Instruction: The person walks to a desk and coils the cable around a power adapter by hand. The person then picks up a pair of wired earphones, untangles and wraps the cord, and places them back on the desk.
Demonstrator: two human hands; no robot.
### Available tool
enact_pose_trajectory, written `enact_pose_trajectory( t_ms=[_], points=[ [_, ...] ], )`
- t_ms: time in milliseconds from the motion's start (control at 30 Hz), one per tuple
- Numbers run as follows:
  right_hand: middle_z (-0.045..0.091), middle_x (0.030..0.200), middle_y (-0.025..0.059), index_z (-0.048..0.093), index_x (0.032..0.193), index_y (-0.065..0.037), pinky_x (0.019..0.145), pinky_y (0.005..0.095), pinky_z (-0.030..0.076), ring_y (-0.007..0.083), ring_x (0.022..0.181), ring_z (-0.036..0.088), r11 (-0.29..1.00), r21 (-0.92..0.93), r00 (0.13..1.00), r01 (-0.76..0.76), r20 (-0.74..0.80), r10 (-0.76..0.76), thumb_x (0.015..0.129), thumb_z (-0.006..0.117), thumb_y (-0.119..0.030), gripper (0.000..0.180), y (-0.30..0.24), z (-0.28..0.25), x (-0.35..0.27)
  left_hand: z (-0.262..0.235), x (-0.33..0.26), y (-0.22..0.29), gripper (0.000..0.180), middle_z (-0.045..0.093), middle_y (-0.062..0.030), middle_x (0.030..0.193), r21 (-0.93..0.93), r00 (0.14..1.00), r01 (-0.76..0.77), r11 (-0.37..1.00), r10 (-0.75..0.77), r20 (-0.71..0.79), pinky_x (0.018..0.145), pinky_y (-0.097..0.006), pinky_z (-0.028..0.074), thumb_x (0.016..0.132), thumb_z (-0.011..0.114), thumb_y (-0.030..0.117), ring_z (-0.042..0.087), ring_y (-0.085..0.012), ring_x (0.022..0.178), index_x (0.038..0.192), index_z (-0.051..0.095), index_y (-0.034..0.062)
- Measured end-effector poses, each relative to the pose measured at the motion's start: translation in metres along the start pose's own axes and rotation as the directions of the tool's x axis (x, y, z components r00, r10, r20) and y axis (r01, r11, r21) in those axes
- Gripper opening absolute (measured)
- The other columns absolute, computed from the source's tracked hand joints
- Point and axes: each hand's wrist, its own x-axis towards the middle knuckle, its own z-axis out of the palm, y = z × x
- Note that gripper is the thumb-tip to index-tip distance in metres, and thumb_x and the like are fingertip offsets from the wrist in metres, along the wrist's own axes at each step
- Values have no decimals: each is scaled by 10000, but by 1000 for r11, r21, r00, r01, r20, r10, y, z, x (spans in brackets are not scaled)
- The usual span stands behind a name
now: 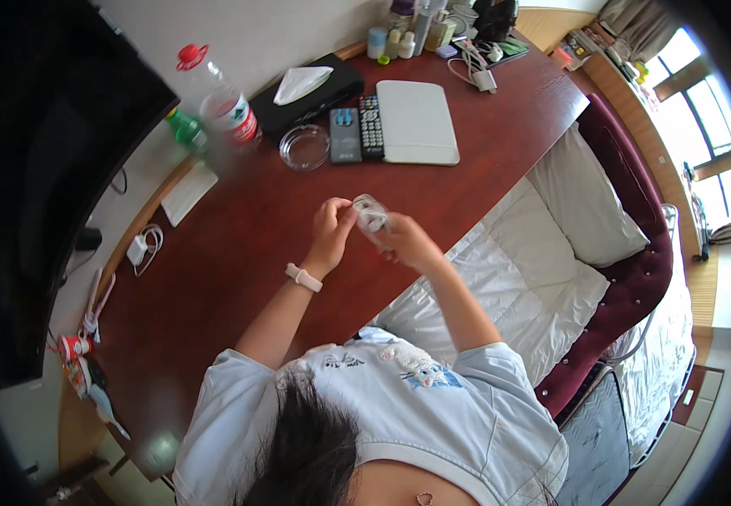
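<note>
Over the middle of the dark red wooden desk (256,228), my right hand (413,241) grips a small clear-and-white looped object (371,214). It resembles a coiled white cable or a clear plastic piece, but blur hides its exact kind. My left hand (330,229) pinches the object's left edge between thumb and fingers, a pale band on that wrist. Just beyond the hands lie a round glass ashtray (304,148), a grey remote control (346,137), a black remote control (371,126) and a flat white tablet-like panel (418,123).
A large plastic bottle (234,114), a green bottle (186,131) and a black tissue box (315,93) stand along the wall. A black screen (53,169) rises at left. White chargers (139,249) lie on the desk. To the right is a bed (517,244).
</note>
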Motion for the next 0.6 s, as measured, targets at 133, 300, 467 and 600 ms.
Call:
enact_pose_trajectory(
  t_ms=[133, 300, 467, 600],
  points=[
    [558, 638, 48, 573, 839, -36, 426, 273, 413, 124, 514, 524, 947, -319, 949, 40, -283, -136, 840, 538, -192, 159, -25, -113, 53, 16, 53, -27, 539, 332, -227, 1314, 728, 912, -111, 676, 361, -195, 1023, -556, 186, 842, 536, 436, 245, -413, 1260, 1168, 425, 21],
    [554, 651, 22, 545, 850, -41, 425, 271, 426, 110, 549, 538, 925, -378, 946, -42, -314, -86, 803, 578, -138, 112, -49, -249, 177, 11, 74, -53, 666, 207, -249, 1393, 811, 914, -313, 495, 388, 116, 1027, -578, 157, 790, 595, 405, 181, -437, 1297, 1307, 334, 76],
    [597, 648, 83, 611, 759, -8, 447, 318, 426, 181, 533, 565, 794, -603, 840, -73, -466, -277, 783, 596, -206, 200, -39, -371, 288, 18, 84, -55, 726, 196, -263, 1398, 781, 936, -213, 588, 353, -11, 1019, -585, 164, 764, 606, 430, 184, -437, 1298, 1323, 310, 72],
    [571, 723, 15, 624, 819, -64, 574, 300, 436, 131, 651, 527, 922, -368, 856, -121, -509, -91, 764, 647, -210, 157, -55, -352, 357, 3, 87, -55, 743, 198, -261, 1404, 783, 954, -162, 601, 298, -31, 1011, -594, 169, 760, 589, 448, 196, -433, 1297, 1334, 305, 70]
  ],
)
